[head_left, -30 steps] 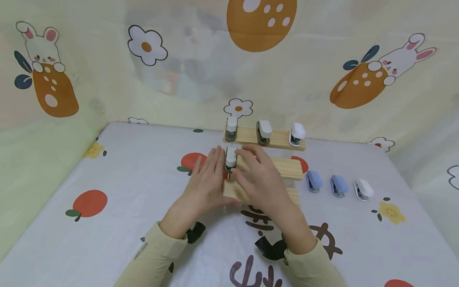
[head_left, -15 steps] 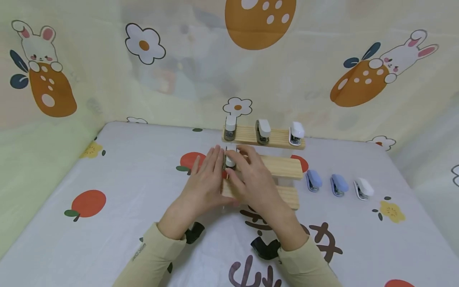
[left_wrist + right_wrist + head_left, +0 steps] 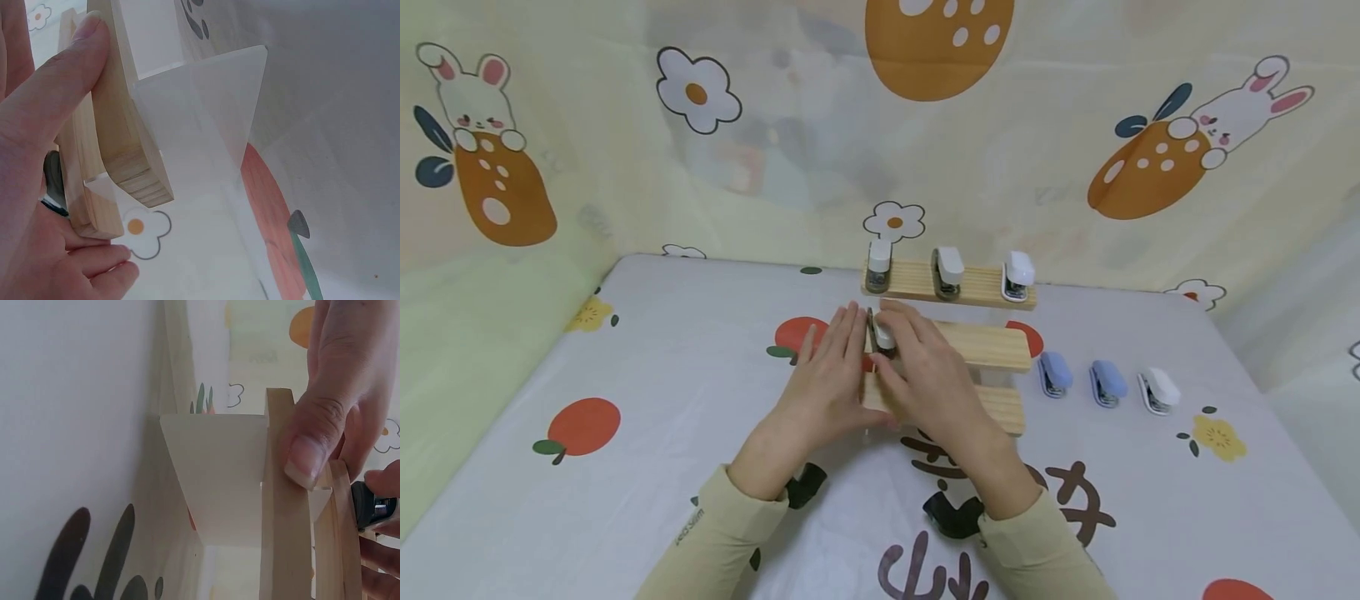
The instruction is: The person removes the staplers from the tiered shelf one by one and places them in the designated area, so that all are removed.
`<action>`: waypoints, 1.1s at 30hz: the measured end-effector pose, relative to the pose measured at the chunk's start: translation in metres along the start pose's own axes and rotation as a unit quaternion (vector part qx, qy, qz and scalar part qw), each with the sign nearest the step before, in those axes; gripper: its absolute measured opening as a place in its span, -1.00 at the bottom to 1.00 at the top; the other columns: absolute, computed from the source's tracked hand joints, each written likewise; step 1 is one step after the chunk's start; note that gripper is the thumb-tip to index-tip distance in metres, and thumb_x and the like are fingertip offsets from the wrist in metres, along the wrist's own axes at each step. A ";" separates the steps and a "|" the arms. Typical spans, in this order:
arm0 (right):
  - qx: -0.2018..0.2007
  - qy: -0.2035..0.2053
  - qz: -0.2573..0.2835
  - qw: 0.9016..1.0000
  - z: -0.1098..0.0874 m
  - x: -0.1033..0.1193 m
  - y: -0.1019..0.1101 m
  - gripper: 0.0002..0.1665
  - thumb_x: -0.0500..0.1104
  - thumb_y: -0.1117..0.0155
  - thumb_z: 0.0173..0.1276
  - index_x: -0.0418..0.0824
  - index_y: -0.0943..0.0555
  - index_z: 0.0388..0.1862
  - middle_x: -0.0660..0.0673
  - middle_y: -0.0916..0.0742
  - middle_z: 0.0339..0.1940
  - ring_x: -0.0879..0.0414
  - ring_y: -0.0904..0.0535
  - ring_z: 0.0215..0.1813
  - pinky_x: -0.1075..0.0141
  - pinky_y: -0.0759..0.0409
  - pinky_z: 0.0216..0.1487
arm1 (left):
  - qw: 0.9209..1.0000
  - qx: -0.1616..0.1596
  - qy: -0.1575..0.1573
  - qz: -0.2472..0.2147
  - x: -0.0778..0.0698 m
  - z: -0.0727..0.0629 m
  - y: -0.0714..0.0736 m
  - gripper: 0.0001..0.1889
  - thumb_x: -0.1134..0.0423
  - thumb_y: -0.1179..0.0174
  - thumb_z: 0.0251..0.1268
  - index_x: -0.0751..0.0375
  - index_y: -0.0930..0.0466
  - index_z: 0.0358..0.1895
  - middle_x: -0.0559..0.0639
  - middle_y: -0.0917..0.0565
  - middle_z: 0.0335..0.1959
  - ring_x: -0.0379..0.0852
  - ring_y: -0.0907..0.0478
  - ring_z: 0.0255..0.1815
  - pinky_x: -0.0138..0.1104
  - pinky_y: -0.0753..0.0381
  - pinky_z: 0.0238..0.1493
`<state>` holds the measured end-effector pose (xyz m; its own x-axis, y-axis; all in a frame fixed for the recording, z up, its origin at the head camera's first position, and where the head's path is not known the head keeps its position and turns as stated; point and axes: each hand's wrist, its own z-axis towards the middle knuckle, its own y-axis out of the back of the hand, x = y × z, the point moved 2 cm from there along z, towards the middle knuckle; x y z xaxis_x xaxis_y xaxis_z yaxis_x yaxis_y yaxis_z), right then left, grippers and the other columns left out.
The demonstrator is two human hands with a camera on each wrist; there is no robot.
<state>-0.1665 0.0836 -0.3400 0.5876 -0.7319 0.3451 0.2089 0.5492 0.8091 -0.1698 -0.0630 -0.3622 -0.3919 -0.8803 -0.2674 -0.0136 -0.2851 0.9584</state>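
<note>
A small stapler with a white top and dark base (image 3: 885,335) stands at the left end of the rack's middle wooden shelf (image 3: 988,343). My right hand (image 3: 932,387) holds it, with the fingers at its back and right side and the thumb near its front; the fingers partly cover it. Along the left ends of the shelves lies my left hand (image 3: 831,383), fingers straight beside the stapler. Its thumb (image 3: 69,65) rests on the lowest wooden shelf (image 3: 128,150) in the left wrist view. The right wrist view shows the stapler's dark base (image 3: 369,506) near the left fingers.
The top shelf (image 3: 985,287) carries a white-and-grey stapler (image 3: 878,265), another one (image 3: 948,273) and an all-white stapler (image 3: 1018,276). Right of the rack stand two blue staplers (image 3: 1055,375) and a white stapler (image 3: 1159,391). Clear plastic supports (image 3: 200,106) join the shelves.
The stapler in the right hand has turned slightly on the middle shelf, and the right fingers have closed in on it, moving left. The left hand stays in place.
</note>
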 end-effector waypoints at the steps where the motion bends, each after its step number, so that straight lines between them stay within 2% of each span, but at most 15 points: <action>1: 0.002 0.000 -0.004 1.000 0.000 0.000 0.000 -0.46 -0.19 -0.30 0.39 -0.23 -0.46 0.32 -0.21 -0.50 0.40 -0.06 -0.46 0.41 0.07 -0.45 0.41 | 1.000 0.000 -0.001 0.001 0.000 0.000 0.000 0.47 -0.42 -0.46 -0.25 0.32 0.25 0.59 0.20 0.14 0.64 0.11 0.15 0.66 0.13 0.11 0.59; 7: -0.006 0.001 -0.006 1.000 -0.001 0.000 0.003 -0.51 -0.25 -0.26 0.34 -0.23 -0.53 0.26 -0.22 -0.51 0.37 -0.07 -0.50 0.35 0.08 -0.54 0.32 | 1.000 -0.003 -0.005 0.003 -0.001 0.000 0.000 0.48 -0.41 -0.48 -0.26 0.34 0.24 0.59 0.21 0.14 0.64 0.12 0.14 0.66 0.14 0.09 0.59; 16: -0.029 -0.011 0.040 0.999 -0.001 -0.004 0.003 -0.58 -0.32 -0.29 0.35 -0.32 -0.51 0.17 -0.24 -0.52 0.32 -0.09 -0.56 0.29 0.14 -0.57 0.28 | 1.000 0.007 0.009 -0.006 0.000 0.001 0.000 0.51 -0.42 -0.49 -0.32 0.31 0.26 0.60 0.18 0.15 0.65 0.08 0.17 0.67 0.09 0.15 0.61; 26: -0.022 0.002 -0.003 1.000 -0.001 -0.003 0.006 -0.56 -0.35 -0.31 0.30 -0.25 -0.56 0.18 -0.24 -0.57 0.28 -0.11 -0.61 0.22 0.10 -0.62 0.21 | 1.000 0.011 0.009 -0.008 -0.001 0.001 0.001 0.50 -0.39 -0.50 -0.29 0.32 0.27 0.60 0.19 0.14 0.65 0.09 0.17 0.67 0.09 0.14 0.61; 33: -0.007 0.000 0.016 1.000 0.000 -0.005 0.004 -0.58 -0.37 -0.27 0.33 -0.24 -0.56 0.17 -0.25 -0.54 0.36 -0.11 -0.54 0.34 0.08 -0.56 0.29 | 1.000 0.004 0.009 -0.008 -0.001 0.001 0.001 0.49 -0.40 -0.50 -0.30 0.32 0.24 0.60 0.19 0.12 0.64 0.10 0.15 0.66 0.10 0.12 0.60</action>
<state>-0.1681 0.0895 -0.3383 0.5943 -0.7136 0.3709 0.2013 0.5785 0.7905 -0.1702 -0.0625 -0.3605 -0.3754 -0.8821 -0.2844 -0.0277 -0.2960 0.9548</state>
